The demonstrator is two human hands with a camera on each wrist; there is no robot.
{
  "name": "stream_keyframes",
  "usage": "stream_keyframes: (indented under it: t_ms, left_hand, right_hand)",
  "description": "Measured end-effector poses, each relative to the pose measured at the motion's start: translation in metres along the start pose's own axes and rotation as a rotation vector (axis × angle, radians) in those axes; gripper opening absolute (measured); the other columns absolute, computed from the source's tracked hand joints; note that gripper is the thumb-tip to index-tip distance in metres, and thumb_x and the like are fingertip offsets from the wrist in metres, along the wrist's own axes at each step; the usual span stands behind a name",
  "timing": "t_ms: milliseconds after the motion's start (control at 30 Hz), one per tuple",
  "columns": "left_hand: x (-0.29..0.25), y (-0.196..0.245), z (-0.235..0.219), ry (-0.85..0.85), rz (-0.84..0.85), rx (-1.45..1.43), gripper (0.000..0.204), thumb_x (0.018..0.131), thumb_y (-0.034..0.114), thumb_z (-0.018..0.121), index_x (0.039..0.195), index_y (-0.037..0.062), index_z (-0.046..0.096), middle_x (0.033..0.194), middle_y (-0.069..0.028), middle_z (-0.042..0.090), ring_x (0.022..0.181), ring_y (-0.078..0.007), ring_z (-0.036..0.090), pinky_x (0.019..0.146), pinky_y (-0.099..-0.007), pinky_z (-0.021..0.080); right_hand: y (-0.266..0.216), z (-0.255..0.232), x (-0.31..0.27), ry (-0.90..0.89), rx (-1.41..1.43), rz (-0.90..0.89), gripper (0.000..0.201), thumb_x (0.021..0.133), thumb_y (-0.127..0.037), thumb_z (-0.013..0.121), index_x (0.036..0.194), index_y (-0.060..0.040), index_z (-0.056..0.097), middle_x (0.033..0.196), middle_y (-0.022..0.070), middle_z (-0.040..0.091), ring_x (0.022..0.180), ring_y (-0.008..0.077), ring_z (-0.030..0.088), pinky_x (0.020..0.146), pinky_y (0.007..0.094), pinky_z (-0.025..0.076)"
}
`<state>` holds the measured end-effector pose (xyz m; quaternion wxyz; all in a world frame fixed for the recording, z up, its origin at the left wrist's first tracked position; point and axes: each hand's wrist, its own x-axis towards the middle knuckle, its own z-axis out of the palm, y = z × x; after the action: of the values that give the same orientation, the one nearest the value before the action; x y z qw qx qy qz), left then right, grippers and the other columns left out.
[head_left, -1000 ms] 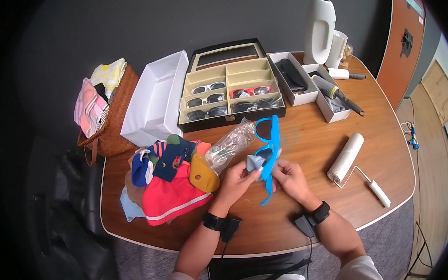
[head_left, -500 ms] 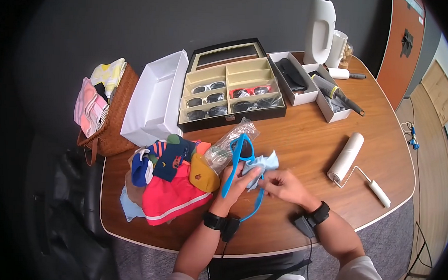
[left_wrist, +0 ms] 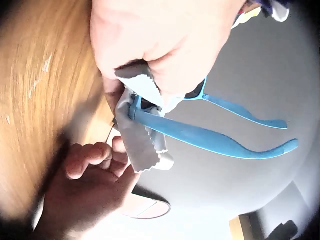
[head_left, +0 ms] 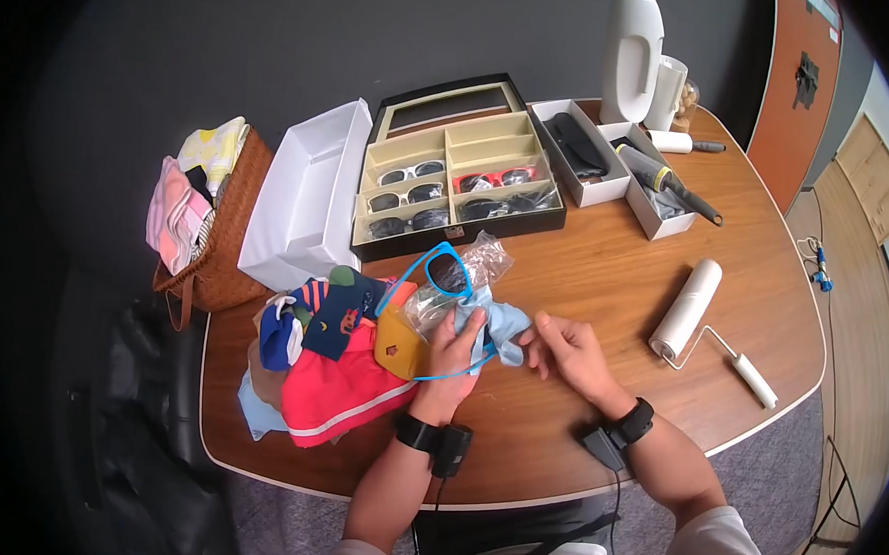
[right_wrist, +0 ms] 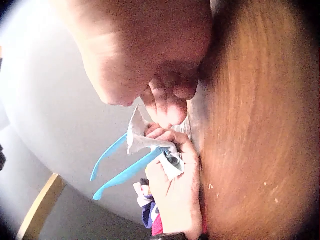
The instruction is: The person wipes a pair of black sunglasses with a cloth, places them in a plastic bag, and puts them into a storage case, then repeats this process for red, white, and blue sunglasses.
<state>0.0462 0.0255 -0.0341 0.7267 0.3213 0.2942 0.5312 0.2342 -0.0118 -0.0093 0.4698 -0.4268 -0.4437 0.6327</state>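
Blue-framed sunglasses (head_left: 449, 274) with dark lenses are held in my left hand (head_left: 449, 362), one lens showing above the fingers. A light blue cleaning cloth (head_left: 505, 325) wraps the other lens, pinched there by the left thumb and fingers. Both temple arms (left_wrist: 200, 135) stick out from the frame in the left wrist view. Close beside the cloth's loose end is my right hand (head_left: 578, 358), its fingers loosely bent with nothing held between them. The right wrist view shows those fingers (right_wrist: 172, 107) right by the left fingertips.
A clear plastic bag (head_left: 485, 259) and piled clothes (head_left: 346, 382) lie left of the hands. Behind stand a sunglasses case (head_left: 459, 174), a white box (head_left: 304, 197) and a basket (head_left: 233, 234). A lint roller (head_left: 689, 308) lies at right.
The sunglasses have turned and moved left with my left hand, toward the clothes. My right hand has come off the cloth and sunglasses, its fingers loosened.
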Motion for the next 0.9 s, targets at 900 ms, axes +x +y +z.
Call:
stream_keyframes:
  t_ms: [900]
  left_hand:
    - [-0.012,-0.001,0.026,-0.048,-0.039,0.393,0.027,0.094,0.020,0.064,0.113,0.0013,0.057,0.093,-0.0032,0.063,0.075,-0.0070,0.061,0.053,-0.0247,0.051]
  right_hand:
    - [0.008,-0.009,0.011,0.315,0.074,-0.155,0.022,0.094,-0.011,0.065,0.113,-0.0014,0.058,0.089,-0.0004,0.066,0.068,0.0023,0.056,0.055,0.0182,0.042]
